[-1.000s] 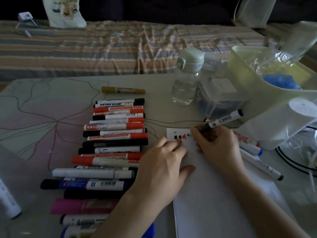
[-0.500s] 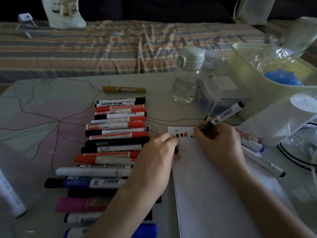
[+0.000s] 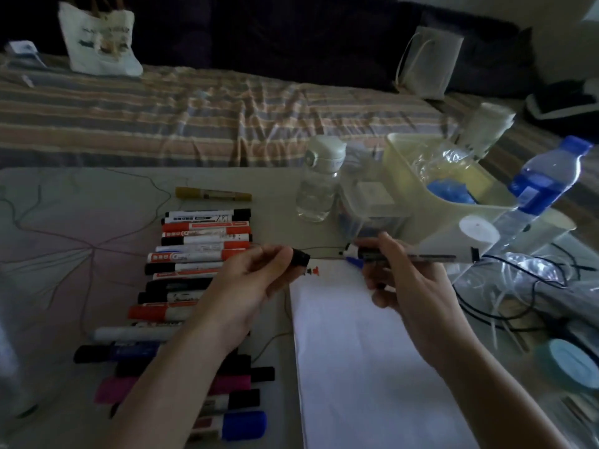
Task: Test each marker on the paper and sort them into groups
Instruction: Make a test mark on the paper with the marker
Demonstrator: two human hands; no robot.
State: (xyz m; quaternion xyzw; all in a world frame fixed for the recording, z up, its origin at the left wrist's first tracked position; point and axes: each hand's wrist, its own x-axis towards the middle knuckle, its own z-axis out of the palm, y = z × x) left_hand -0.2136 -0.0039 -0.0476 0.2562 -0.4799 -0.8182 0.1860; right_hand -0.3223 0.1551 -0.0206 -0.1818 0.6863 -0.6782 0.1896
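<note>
At frame centre, above the top edge of the white paper (image 3: 372, 367), the person's left hand (image 3: 246, 286) pinched a black cap (image 3: 300, 257) while the right hand (image 3: 405, 280) grasped a marker (image 3: 405, 256) lying roughly level, its tip toward the cap and apart from it. Small red and black test marks (image 3: 312, 271) showed at the paper's upper left corner. A row of markers (image 3: 197, 254) lay on the desk (image 3: 64, 254) at left; a clear bottle (image 3: 319, 183) and a pale bin (image 3: 421, 176) stood behind.
</note>
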